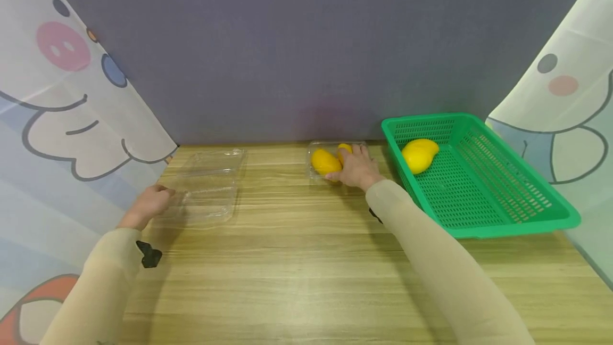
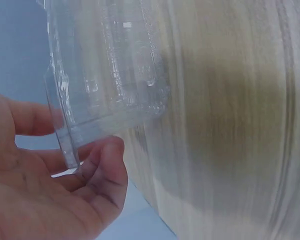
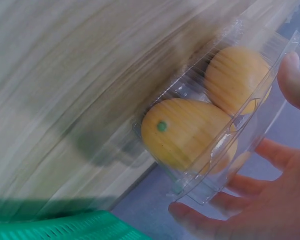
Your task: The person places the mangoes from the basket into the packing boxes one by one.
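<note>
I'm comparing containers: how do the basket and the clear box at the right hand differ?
The basket is green; the box is clear. The basket is larger; the box is smaller. The right hand touches the box; no hand touches the basket. Both hold yellow fruit.

A pale wood-grain surface (image 1: 297,260), its fine streaks running side to side and its front stretch catching a soft glare, carries an opened clear plastic container (image 1: 208,197) at left, a second clear box (image 1: 310,166) near the back edge and a perforated green basket (image 1: 503,172) at right.
</note>
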Action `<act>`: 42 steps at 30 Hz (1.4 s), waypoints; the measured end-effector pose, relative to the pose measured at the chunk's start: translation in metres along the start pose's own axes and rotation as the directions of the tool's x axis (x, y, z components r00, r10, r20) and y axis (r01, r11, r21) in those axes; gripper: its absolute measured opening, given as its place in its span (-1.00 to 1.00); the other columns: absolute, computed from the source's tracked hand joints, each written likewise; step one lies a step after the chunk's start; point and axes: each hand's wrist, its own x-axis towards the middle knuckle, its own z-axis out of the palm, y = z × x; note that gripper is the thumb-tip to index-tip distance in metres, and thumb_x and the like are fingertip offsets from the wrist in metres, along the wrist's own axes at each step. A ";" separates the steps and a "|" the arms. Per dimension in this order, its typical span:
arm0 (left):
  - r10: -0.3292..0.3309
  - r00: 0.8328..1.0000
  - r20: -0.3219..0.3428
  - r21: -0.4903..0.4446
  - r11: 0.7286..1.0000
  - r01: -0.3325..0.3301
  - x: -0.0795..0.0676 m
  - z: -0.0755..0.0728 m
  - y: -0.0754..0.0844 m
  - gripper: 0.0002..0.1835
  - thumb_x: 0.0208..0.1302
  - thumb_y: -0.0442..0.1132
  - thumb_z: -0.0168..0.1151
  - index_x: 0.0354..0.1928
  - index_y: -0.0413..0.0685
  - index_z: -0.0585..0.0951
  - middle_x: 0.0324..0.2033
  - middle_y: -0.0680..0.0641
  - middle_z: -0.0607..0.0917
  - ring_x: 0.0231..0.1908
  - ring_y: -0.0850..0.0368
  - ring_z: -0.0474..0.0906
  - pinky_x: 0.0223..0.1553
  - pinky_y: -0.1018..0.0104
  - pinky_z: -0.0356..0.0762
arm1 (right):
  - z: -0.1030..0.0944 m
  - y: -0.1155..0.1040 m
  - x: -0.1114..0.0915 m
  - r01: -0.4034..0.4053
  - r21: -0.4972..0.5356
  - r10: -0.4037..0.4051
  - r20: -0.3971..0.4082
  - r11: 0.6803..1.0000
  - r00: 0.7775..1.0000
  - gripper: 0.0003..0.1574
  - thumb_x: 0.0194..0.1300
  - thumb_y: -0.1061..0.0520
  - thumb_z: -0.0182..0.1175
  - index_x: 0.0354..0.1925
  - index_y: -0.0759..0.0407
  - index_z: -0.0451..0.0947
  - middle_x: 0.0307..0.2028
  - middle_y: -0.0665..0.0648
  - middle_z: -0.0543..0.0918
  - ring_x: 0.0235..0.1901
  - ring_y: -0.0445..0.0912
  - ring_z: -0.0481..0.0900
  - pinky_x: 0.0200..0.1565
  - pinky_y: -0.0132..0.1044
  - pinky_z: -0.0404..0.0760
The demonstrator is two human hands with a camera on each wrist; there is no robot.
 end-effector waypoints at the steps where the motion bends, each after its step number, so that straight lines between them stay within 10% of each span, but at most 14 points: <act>1: 0.004 1.000 0.002 -0.037 0.999 -0.004 0.000 0.000 -0.001 -0.29 0.60 -0.09 -0.37 0.41 -0.71 0.03 0.06 -0.62 0.41 0.02 -0.44 0.46 0.03 -0.20 0.53 | -0.001 0.000 0.000 -0.001 0.001 0.001 0.003 1.000 1.000 0.12 0.29 -0.37 0.30 0.56 0.12 0.14 0.48 0.39 0.12 0.50 0.32 -0.07 0.32 0.46 0.14; 9: 0.009 1.000 0.023 -0.273 0.962 -0.003 0.002 0.002 -0.006 -0.51 0.60 -0.16 -0.34 0.16 -0.52 0.33 -0.55 0.06 0.29 -0.46 0.13 0.25 -0.21 0.15 0.45 | -0.008 0.000 0.003 -0.025 0.012 0.025 0.040 1.000 0.999 0.12 0.28 -0.33 0.34 0.55 0.14 0.14 0.50 0.39 0.09 0.51 0.33 -0.11 0.35 0.45 0.08; 14: 0.003 0.999 0.043 -0.331 0.944 0.012 0.003 0.004 -0.006 -0.38 0.62 -0.12 -0.37 0.44 -0.56 0.09 -0.55 0.07 0.29 -0.43 0.15 0.28 -0.21 0.17 0.43 | -0.012 -0.002 0.003 -0.042 0.012 0.041 0.058 0.999 0.998 0.15 0.28 -0.32 0.34 0.57 0.14 0.11 0.51 0.38 0.07 0.52 0.33 -0.14 0.39 0.41 0.06; 42: 0.107 0.994 0.019 -0.354 0.931 -0.094 0.006 0.028 0.010 -0.47 0.63 -0.19 -0.24 0.39 -0.52 0.25 -0.44 0.00 0.37 -0.43 0.13 0.34 -0.36 0.16 0.39 | -0.045 -0.016 -0.035 0.116 -0.313 -0.084 0.115 0.943 0.990 -0.07 0.49 -0.30 0.06 0.57 0.15 0.12 0.48 0.40 0.16 0.47 0.34 0.03 0.44 0.29 0.03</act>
